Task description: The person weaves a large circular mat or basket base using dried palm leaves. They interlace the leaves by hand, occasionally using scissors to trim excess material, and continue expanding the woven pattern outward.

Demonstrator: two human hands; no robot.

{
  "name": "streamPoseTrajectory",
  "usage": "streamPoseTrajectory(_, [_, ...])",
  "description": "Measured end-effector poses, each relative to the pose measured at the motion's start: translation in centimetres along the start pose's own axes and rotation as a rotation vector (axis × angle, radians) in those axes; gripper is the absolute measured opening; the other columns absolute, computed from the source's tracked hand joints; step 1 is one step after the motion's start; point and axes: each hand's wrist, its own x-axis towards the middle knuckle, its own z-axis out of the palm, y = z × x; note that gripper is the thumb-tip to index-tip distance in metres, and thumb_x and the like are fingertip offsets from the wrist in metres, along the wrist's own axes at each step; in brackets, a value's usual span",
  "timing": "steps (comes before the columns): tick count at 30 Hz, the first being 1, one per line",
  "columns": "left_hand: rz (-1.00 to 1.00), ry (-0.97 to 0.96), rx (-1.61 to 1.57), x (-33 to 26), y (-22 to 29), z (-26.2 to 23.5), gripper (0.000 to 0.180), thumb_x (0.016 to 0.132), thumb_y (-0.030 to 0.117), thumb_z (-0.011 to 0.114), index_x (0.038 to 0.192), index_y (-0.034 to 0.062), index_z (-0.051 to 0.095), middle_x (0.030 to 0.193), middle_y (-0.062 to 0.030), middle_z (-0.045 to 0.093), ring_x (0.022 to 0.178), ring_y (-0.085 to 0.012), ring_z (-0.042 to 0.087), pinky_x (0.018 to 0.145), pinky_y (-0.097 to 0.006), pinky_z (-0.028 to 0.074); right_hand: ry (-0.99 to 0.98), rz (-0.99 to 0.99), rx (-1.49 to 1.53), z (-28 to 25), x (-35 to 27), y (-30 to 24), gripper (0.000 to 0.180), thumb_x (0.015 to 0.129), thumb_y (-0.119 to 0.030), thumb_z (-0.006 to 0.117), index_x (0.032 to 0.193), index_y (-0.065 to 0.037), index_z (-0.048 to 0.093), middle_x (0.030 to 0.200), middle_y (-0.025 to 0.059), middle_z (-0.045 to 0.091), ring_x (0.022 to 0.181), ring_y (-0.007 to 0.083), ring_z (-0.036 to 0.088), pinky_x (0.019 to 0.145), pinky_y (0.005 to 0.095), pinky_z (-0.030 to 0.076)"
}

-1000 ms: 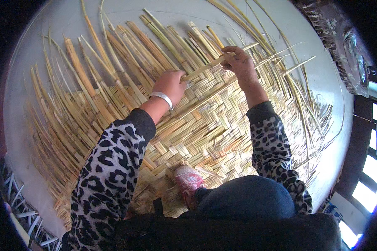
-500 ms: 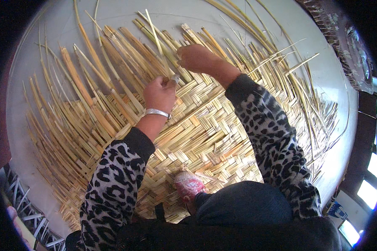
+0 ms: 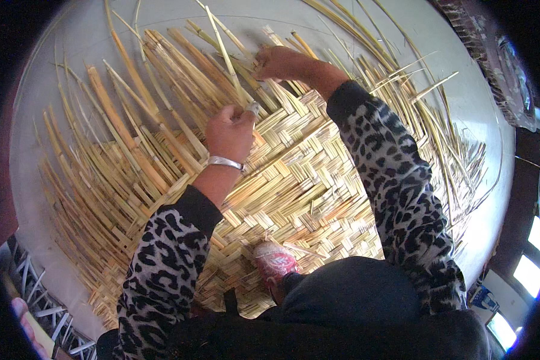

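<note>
Plainly, left hand (image 3: 229,129) pinches upright pale reed strip (image 3: 225,51), lifting it clear of flat woven straw mat (image 3: 306,180); right hand (image 3: 280,63) curls over loose strand ends (image 3: 270,90), pinning them.

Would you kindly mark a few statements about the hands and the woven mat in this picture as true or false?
1. The left hand grips a single pale strip that rises away from the mat. True.
2. The right hand rests on the pink shoe. False: it is at the far edge of the woven mat, among the loose strips; the pink shoe lies near the person's body.
3. A silver bangle sits on the left wrist. True.
4. The mat is fully woven, with no loose ends. False: many unwoven strips fan out around its edges.
</note>
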Motion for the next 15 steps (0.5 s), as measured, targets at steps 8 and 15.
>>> streamPoseTrajectory(8, [-0.045,-0.013,-0.093,-0.1,0.1,0.0,0.021,0.084,0.018,0.068,0.081,-0.0011,0.062,0.063,-0.0046,0.059,0.047,-0.011,0.055,0.043,-0.026,0.045,0.191,-0.13,-0.308,1.8,-2.6,-2.5,0.035,0.08,-0.031,0.062,0.105,-0.006,0.064,0.094,0.0217,0.064,0.092,0.0382,0.062,0.083,0.0479,0.049])
streamPoseTrajectory(15, [-0.05,-0.019,-0.153,-0.2,-0.2,-0.1,0.021,0.083,0.016,0.067,0.076,-0.0027,0.06,0.064,-0.0052,0.06,0.046,-0.0109,0.053,0.042,-0.028,0.047,0.086,-0.123,-0.269,2.4,-1.1,-1.2,0.037,0.077,-0.032,0.065,0.092,0.002,0.068,0.094,0.0219,0.068,0.088,0.0393,0.066,0.081,0.0465,0.053])
